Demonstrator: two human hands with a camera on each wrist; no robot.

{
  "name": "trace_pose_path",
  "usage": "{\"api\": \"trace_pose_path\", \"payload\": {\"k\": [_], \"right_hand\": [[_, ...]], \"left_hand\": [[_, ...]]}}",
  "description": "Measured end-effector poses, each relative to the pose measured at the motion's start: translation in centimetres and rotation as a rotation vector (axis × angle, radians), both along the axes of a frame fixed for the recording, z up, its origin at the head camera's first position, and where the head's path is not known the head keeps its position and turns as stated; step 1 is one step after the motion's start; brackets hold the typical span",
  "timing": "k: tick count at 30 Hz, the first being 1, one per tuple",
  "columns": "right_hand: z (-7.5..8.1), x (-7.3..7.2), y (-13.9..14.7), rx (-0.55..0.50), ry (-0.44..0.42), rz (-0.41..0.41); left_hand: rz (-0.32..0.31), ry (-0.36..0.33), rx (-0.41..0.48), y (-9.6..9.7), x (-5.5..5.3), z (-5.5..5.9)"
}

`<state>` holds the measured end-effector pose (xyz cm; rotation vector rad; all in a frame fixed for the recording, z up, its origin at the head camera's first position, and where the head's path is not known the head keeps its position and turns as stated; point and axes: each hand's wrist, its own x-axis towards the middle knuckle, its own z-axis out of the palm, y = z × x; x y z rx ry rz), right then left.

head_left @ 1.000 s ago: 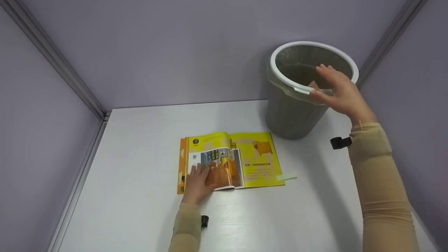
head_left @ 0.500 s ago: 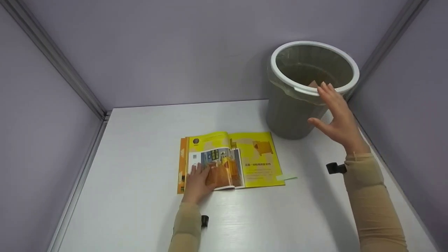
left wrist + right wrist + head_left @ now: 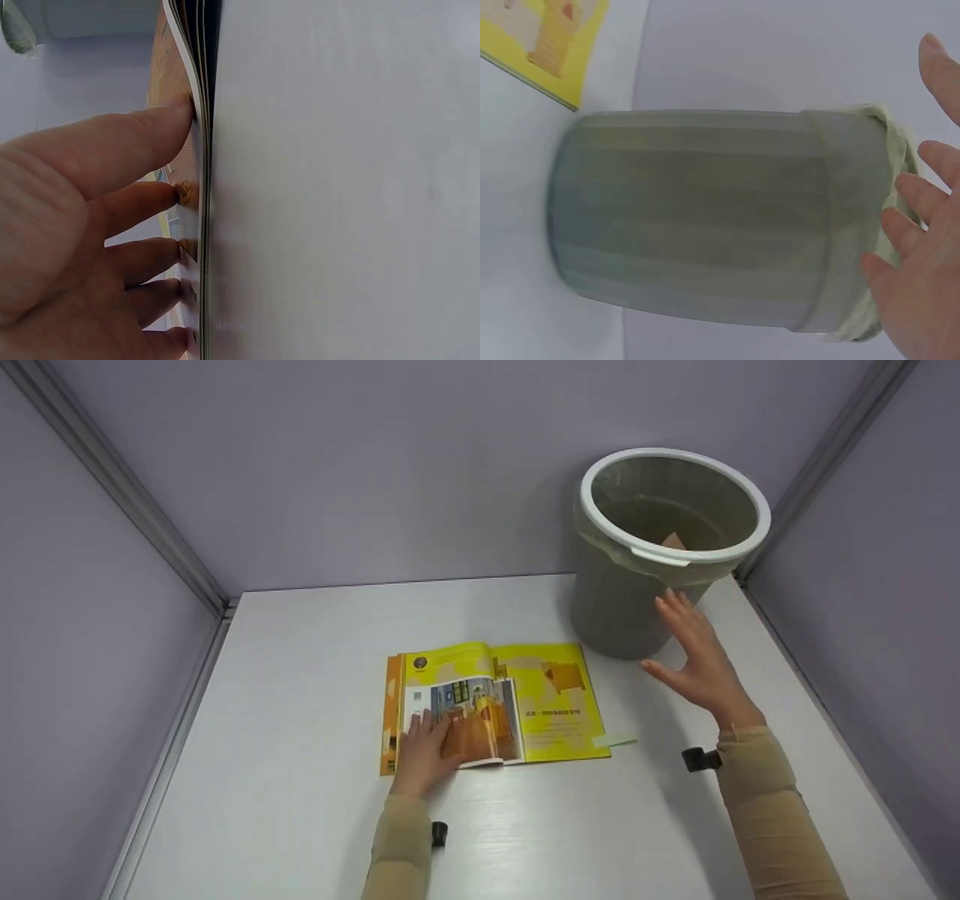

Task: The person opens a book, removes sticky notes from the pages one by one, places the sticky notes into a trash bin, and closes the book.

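Note:
An open magazine (image 3: 555, 682) with yellow pages lies on the white table. My left hand (image 3: 425, 754) rests with spread fingers on the lower part of its left page, over a picture of a room. In the left wrist view the fingertips and thumb (image 3: 142, 142) press on the page close to its edge. A pale green strip (image 3: 615, 741) sticks out past the magazine's lower right corner. My right hand (image 3: 697, 664) holds nothing; its fingers are extended and the thumb stands apart, in front of the grey trash can (image 3: 622, 607).
The trash can has a white rim (image 3: 660, 556) and a plastic liner folded over it. A pinkish-brown piece (image 3: 674, 541) shows inside. Grey panel walls (image 3: 375, 472) stand behind and at both sides of the table (image 3: 300, 660).
My right hand has moved down and toward me, from over the trash can's rim to in front of its side. The left hand and the magazine stay as they were.

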<state>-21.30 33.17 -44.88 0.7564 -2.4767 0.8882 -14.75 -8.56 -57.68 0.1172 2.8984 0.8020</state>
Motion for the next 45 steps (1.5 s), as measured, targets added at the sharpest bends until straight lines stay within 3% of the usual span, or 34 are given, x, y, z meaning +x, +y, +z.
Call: {"api": "trace_pose_path", "payload": {"k": [7, 13, 22, 35, 45], "right_hand": [[-3.6, 0.7, -0.9, 0.075, -0.215, -0.013], [-6.2, 1.2, -1.5, 0.129, -0.322, -0.023], [-8.9, 2.3, -2.4, 0.237, -0.483, -0.048], [-10.6, 3.0, -2.9, 0.368, -0.585, -0.055], [-10.4, 3.2, -3.1, 0.387, -0.633, -0.12]], "left_hand": [[-0.021, 0.023, 0.013, -0.2, 0.0, 0.0], [-0.029, 0.031, 0.017, -0.3, 0.1, 0.1], [-0.008, 0.025, 0.026, -0.2, 0.1, 0.0], [0.003, 0.001, 0.025, -0.2, 0.2, 0.1], [0.008, -0.016, 0.019, -0.1, 0.0, 0.3]]}}
